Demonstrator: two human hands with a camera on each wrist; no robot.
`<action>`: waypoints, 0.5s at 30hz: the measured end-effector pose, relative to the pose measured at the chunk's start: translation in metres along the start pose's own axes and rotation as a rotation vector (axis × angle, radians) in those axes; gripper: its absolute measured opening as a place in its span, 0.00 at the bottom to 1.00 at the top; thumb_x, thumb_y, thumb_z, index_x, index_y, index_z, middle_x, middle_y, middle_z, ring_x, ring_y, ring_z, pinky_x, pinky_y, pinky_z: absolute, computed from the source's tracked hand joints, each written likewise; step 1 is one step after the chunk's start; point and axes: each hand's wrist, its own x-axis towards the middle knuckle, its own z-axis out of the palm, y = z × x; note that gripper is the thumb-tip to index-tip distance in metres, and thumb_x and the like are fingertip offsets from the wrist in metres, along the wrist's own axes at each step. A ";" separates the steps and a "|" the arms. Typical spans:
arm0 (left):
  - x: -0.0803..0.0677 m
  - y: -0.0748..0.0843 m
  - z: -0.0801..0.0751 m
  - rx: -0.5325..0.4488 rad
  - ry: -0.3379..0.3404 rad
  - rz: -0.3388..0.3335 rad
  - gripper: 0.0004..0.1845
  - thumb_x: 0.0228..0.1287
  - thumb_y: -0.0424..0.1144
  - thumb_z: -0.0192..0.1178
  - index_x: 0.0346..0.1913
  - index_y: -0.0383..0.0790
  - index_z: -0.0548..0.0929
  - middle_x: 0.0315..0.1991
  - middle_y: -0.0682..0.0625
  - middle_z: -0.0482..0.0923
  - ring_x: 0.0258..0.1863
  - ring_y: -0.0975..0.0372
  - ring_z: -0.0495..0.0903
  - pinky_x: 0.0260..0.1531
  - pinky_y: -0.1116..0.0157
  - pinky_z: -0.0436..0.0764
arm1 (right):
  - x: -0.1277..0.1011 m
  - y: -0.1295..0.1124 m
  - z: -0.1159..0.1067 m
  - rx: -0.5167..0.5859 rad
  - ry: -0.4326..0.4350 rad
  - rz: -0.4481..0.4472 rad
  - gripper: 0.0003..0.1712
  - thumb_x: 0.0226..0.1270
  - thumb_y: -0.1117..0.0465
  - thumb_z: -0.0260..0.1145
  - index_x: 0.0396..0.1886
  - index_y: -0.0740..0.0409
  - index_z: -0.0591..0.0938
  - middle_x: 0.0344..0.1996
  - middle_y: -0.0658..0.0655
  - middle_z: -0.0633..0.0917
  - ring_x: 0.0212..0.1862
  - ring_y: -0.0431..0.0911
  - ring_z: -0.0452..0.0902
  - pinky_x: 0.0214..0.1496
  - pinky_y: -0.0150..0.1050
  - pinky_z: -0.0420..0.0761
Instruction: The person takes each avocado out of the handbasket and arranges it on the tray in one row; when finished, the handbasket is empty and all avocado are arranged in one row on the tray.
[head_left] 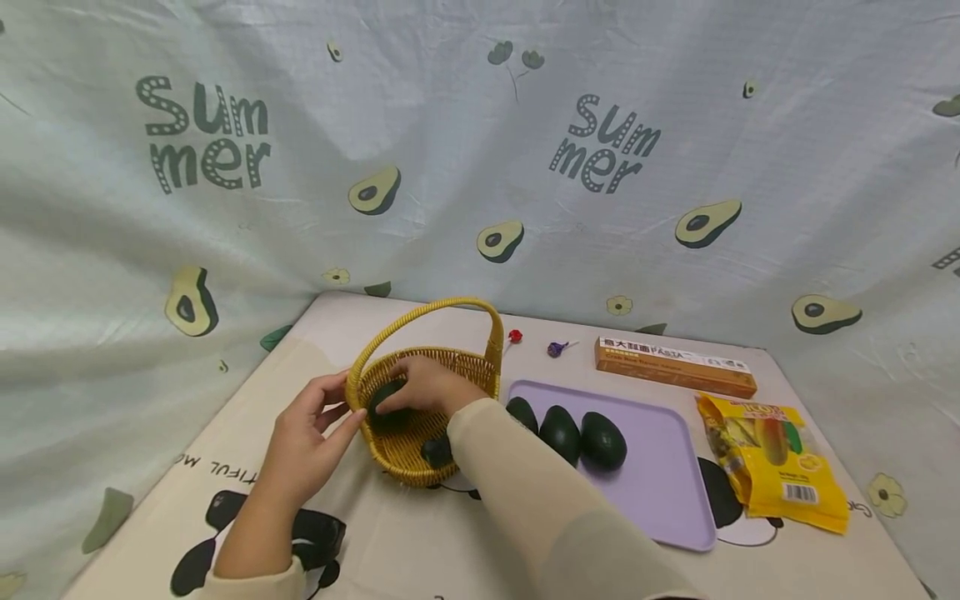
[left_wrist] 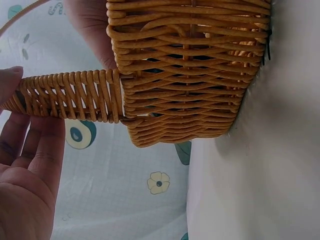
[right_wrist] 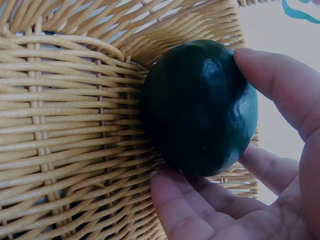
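While the right hand (head_left: 429, 385) reaches down into the wicker basket (head_left: 408, 454), its fingers (right_wrist: 280, 85) and thumb curl round a dark green avocado (right_wrist: 200, 107), which sits inside the basket against the woven wall. A second avocado (head_left: 437, 451) lies lower in the basket, near its front rim. The left hand (head_left: 303, 437) rests against the basket's outer left side by the foot of the handle (left_wrist: 70, 96), its fingers fairly straight and gripping nothing (the left wrist view shows them lying just beside the wrapped handle). The basket stands on the table towards its left edge. Just to its right a lilac tray (head_left: 660, 492) carries three more avocados (head_left: 561, 433) in a row. Beyond the tray, along the table's far edge, lie a pasta box (head_left: 675, 367) and two lollipops (head_left: 556, 348). A yellow snack bag (head_left: 772, 458) lies at the right edge.
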 end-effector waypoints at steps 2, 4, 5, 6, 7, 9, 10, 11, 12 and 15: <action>-0.001 0.000 0.001 0.001 -0.003 -0.005 0.29 0.63 0.24 0.68 0.66 0.39 0.74 0.58 0.42 0.79 0.56 0.53 0.82 0.56 0.70 0.81 | 0.000 0.000 0.001 0.007 -0.003 0.017 0.42 0.57 0.45 0.80 0.69 0.51 0.77 0.64 0.51 0.80 0.61 0.44 0.76 0.70 0.46 0.77; -0.002 -0.001 0.001 0.002 -0.003 -0.008 0.29 0.63 0.24 0.68 0.66 0.39 0.74 0.58 0.42 0.80 0.56 0.53 0.82 0.56 0.67 0.82 | 0.000 0.001 0.002 0.033 -0.011 0.032 0.41 0.57 0.46 0.81 0.69 0.50 0.77 0.63 0.52 0.81 0.60 0.45 0.76 0.69 0.47 0.77; -0.002 -0.001 0.001 0.004 -0.002 -0.008 0.29 0.63 0.24 0.69 0.66 0.39 0.74 0.58 0.42 0.80 0.56 0.53 0.82 0.56 0.67 0.82 | 0.000 0.001 0.002 0.046 -0.016 0.036 0.41 0.56 0.46 0.81 0.68 0.49 0.77 0.63 0.51 0.81 0.60 0.45 0.76 0.69 0.47 0.77; -0.002 -0.001 0.001 0.004 0.001 -0.006 0.29 0.63 0.24 0.69 0.66 0.39 0.74 0.58 0.42 0.80 0.56 0.54 0.82 0.56 0.67 0.82 | 0.000 0.001 0.002 0.059 -0.020 0.038 0.40 0.56 0.47 0.81 0.68 0.48 0.78 0.63 0.51 0.80 0.60 0.45 0.76 0.69 0.48 0.77; -0.002 -0.001 0.001 0.003 0.002 -0.004 0.29 0.63 0.24 0.69 0.66 0.39 0.74 0.58 0.42 0.79 0.56 0.54 0.82 0.56 0.68 0.81 | 0.000 0.001 0.002 0.071 -0.025 0.035 0.39 0.56 0.48 0.82 0.68 0.46 0.78 0.63 0.51 0.80 0.60 0.45 0.76 0.69 0.48 0.77; -0.002 -0.001 0.001 0.003 0.007 0.005 0.29 0.63 0.24 0.69 0.66 0.39 0.74 0.57 0.43 0.80 0.55 0.55 0.82 0.56 0.69 0.81 | 0.000 0.002 0.002 0.091 -0.038 0.022 0.38 0.56 0.51 0.82 0.67 0.43 0.79 0.65 0.51 0.79 0.60 0.45 0.75 0.69 0.48 0.77; -0.001 -0.001 0.001 0.003 0.010 0.010 0.29 0.63 0.24 0.69 0.66 0.39 0.74 0.57 0.43 0.80 0.55 0.55 0.82 0.56 0.69 0.81 | 0.000 0.002 0.002 0.097 -0.043 0.012 0.37 0.55 0.52 0.82 0.66 0.41 0.80 0.65 0.51 0.79 0.60 0.45 0.75 0.69 0.48 0.77; -0.001 -0.001 0.001 0.004 0.011 0.014 0.29 0.63 0.24 0.69 0.66 0.39 0.74 0.58 0.43 0.80 0.55 0.55 0.82 0.56 0.69 0.81 | -0.001 0.002 0.002 0.100 -0.046 0.001 0.36 0.55 0.53 0.82 0.65 0.40 0.80 0.65 0.50 0.78 0.60 0.45 0.75 0.68 0.48 0.78; -0.001 -0.001 0.001 0.001 0.012 0.016 0.29 0.63 0.24 0.69 0.65 0.39 0.74 0.58 0.43 0.80 0.55 0.55 0.82 0.56 0.69 0.81 | -0.001 0.002 0.002 0.105 -0.050 -0.005 0.35 0.55 0.54 0.82 0.64 0.38 0.81 0.65 0.50 0.78 0.60 0.46 0.75 0.67 0.48 0.78; -0.001 -0.001 0.001 -0.004 0.015 0.016 0.29 0.63 0.24 0.69 0.66 0.39 0.74 0.58 0.43 0.80 0.55 0.56 0.82 0.56 0.68 0.81 | -0.002 0.002 0.002 0.108 -0.061 -0.034 0.32 0.55 0.56 0.82 0.61 0.37 0.83 0.63 0.50 0.79 0.58 0.46 0.75 0.66 0.48 0.79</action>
